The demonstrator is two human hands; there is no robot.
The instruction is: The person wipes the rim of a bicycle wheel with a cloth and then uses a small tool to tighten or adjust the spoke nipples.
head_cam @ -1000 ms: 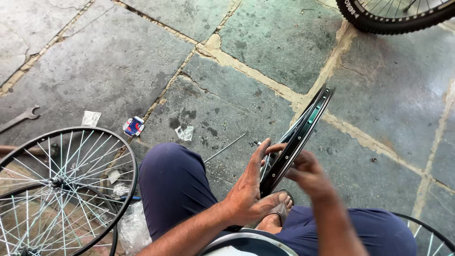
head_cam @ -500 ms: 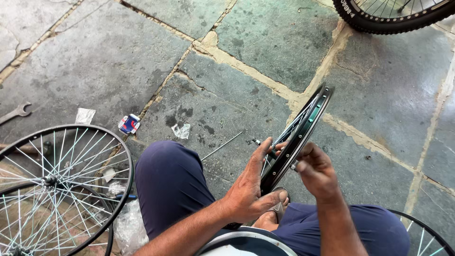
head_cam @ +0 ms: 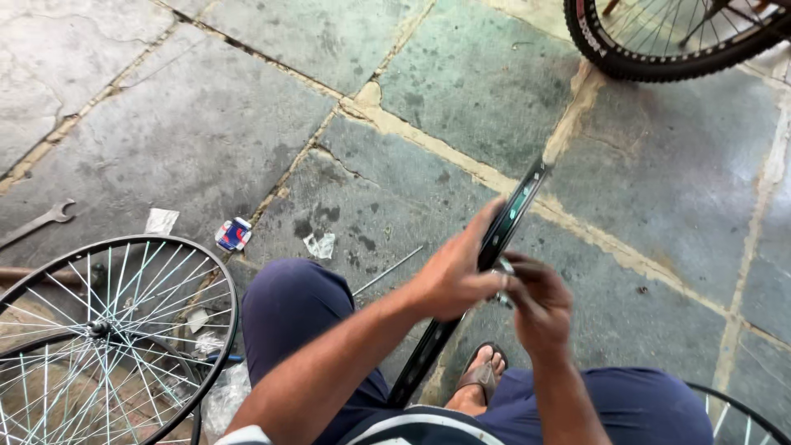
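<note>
From the head camera, your left hand (head_cam: 451,276) has slid up and now clamps around the bare bicycle rim (head_cam: 494,247) standing edge-on between your knees, while your right hand (head_cam: 535,298) has closed in, fingers pinched on a small metal part at its near side; the work has shifted along the rim.

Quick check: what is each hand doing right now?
Left hand: closed around the black bicycle rim, holding it upright.
Right hand: fingers pinched at the rim on something small and metallic; what it is cannot be told.
</note>
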